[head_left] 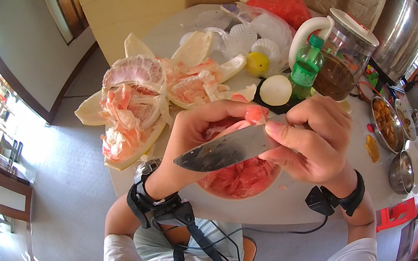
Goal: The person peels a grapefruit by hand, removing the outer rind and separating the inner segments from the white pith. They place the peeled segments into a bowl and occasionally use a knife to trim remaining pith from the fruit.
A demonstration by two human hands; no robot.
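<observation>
My left hand (pixel 194 128) pinches a piece of pink pomelo flesh (pixel 256 114) between its fingertips. My right hand (pixel 318 140) is closed on a kitchen knife (pixel 222 148); the wide blade points left and toward me, crossing in front of my left palm, and the fingers hide the handle. Both hands meet above a bowl of pink pomelo pulp (pixel 240 183), partly covered by the blade. To the left lies a partly opened pomelo (pixel 135 76), with thick pale rind (pixel 92 110) and heaps of peeled membrane (pixel 122 138) around it.
Behind my hands stand a green bottle (pixel 306 66), a glass pitcher (pixel 345 59) of brown liquid, a yellow fruit (pixel 257 64) and a round pale lid-like disc (pixel 276 90). Foam netting (pixel 244 34) and a red bag (pixel 282 5) lie farther back. Metal bowls (pixel 402 171) sit at right.
</observation>
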